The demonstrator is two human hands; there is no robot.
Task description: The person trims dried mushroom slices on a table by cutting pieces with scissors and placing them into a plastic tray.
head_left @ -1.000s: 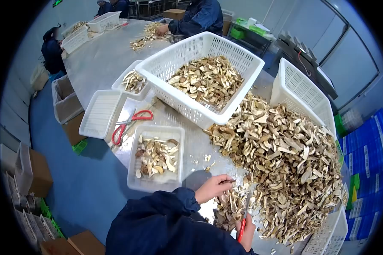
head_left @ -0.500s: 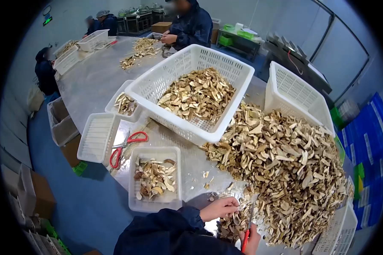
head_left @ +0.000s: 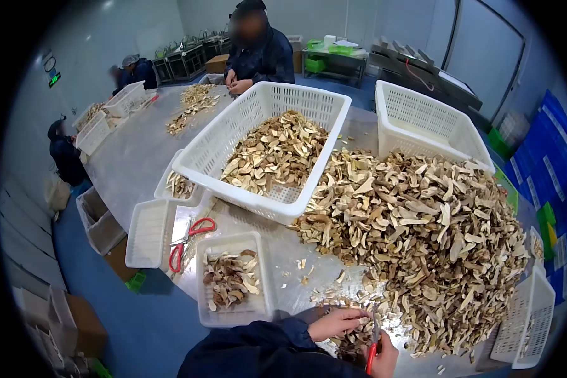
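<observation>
My left hand (head_left: 337, 323) pinches a small dried mushroom slice (head_left: 363, 320) over the near edge of the metal table. My right hand (head_left: 385, 358) is wrapped round the red handle of a pair of scissors (head_left: 372, 354). The scissor blades point away from me, close beside the left fingertips. Under and around my hands lie dark mushroom bits and pale scraps. A large heap of dried mushroom slices (head_left: 422, 242) rises just right of my hands. To their left stands a small white tray (head_left: 266, 309) with some slices in it.
A big white basket (head_left: 246, 200) partly filled with slices stands ahead. A second pair of red scissors (head_left: 177, 257) lies beside a shallow white tray (head_left: 146, 242). Another white basket (head_left: 422, 135) stands behind the heap. Across the table, a person (head_left: 258, 57) handles a small pile.
The view has shifted slightly, with my hands now farther right in it. The scissor blades have come up close to the left fingertips; both hands keep their hold.
</observation>
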